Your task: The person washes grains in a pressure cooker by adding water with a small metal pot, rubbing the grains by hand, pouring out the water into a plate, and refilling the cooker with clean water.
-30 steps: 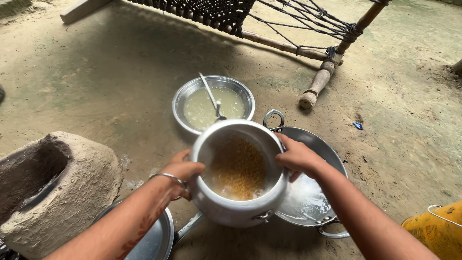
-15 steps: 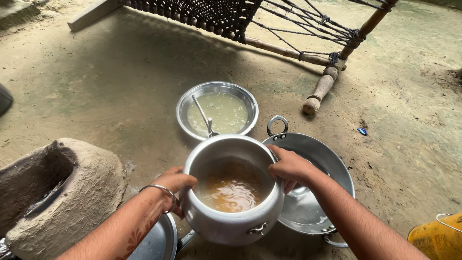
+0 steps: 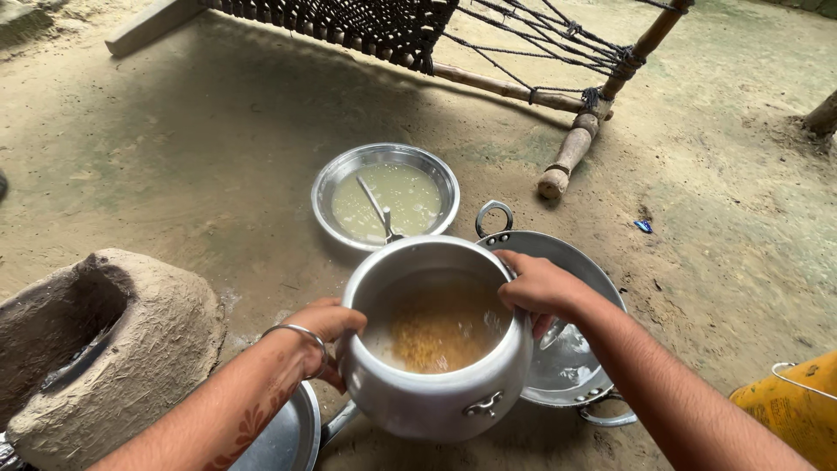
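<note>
Head view: hands (image 3: 331,327) around pot (image 3: 436,401)

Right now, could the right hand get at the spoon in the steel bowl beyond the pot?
Probably not yet: the right hand grips the pot rim. The spoon lies uncovered in the bowl just beyond.

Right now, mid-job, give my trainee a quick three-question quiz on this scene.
1. True or false: both hands grip the metal pot.
2. What lies in the round metal bowl of cloudy liquid? A) a spoon B) a knife C) a lid
3. Which side of the pot is the clay stove on?

Key: 1. True: left hand and right hand hold its rim. 2. A. 3. The left.
</note>
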